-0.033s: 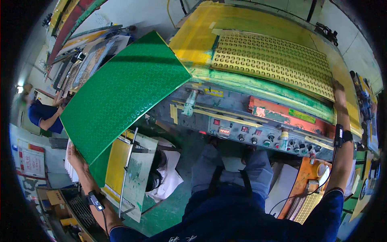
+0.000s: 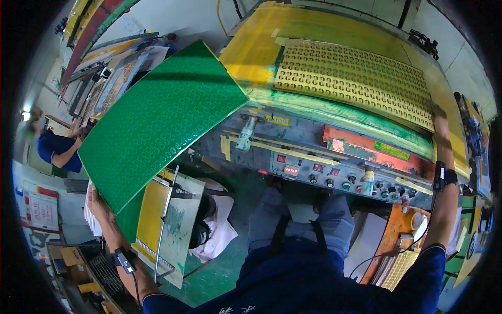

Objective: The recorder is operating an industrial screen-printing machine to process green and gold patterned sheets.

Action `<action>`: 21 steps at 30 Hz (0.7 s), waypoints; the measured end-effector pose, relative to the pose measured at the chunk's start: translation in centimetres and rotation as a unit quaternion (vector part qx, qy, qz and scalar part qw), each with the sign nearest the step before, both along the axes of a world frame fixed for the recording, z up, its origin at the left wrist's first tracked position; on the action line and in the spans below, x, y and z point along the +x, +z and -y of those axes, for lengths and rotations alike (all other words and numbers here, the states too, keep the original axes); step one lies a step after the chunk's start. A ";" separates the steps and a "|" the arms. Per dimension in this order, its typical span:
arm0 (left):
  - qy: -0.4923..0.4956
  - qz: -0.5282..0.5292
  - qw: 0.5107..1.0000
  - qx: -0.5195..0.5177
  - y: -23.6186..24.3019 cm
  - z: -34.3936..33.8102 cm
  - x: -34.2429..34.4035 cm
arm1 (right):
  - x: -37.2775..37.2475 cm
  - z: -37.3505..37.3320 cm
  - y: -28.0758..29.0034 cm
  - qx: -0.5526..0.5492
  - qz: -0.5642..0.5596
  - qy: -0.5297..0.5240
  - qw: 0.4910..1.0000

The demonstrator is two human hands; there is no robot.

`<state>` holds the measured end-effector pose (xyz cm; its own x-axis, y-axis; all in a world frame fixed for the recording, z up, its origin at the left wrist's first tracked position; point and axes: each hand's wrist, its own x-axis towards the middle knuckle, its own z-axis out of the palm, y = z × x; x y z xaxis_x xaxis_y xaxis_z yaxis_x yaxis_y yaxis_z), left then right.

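My left hand (image 2: 100, 204) grips the lower-left edge of a large green panel (image 2: 159, 123) with a faint repeated pattern, held tilted left of the machine. My right hand (image 2: 438, 119) holds the right end of a yellow panel (image 2: 350, 78) with rows of dark oval shapes, which lies on the yellow machine bed (image 2: 246, 36). A green-smeared strip (image 2: 340, 112) runs along the bed's front edge, above a red-orange bar (image 2: 340, 137) and a control panel with knobs and switches (image 2: 306, 167).
Another person (image 2: 60, 149) in dark blue works at the far left beside stacked frames (image 2: 112, 78). A metal rack with boards (image 2: 172, 230) stands below the green panel. An orange shelf (image 2: 381, 246) with tape and panels is at lower right.
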<state>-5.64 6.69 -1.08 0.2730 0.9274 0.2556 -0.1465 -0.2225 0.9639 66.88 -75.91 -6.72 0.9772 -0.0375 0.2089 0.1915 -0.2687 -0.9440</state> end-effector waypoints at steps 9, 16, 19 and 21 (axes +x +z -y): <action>-0.007 0.020 1.000 -0.015 -0.5 1.2 1.2 | 0.1 3.0 1.2 -0.109 0.009 -0.041 0.993; 0.009 0.016 1.000 -0.001 -0.2 1.9 0.9 | -0.8 1.3 1.7 -0.158 0.033 -0.017 0.987; 0.026 0.016 0.999 -0.016 -0.1 2.4 0.6 | -0.4 0.5 1.3 -0.191 0.033 -0.002 0.981; 0.012 0.028 0.999 -0.024 0.2 2.9 0.6 | 0.0 0.4 1.0 -0.210 0.043 0.000 0.977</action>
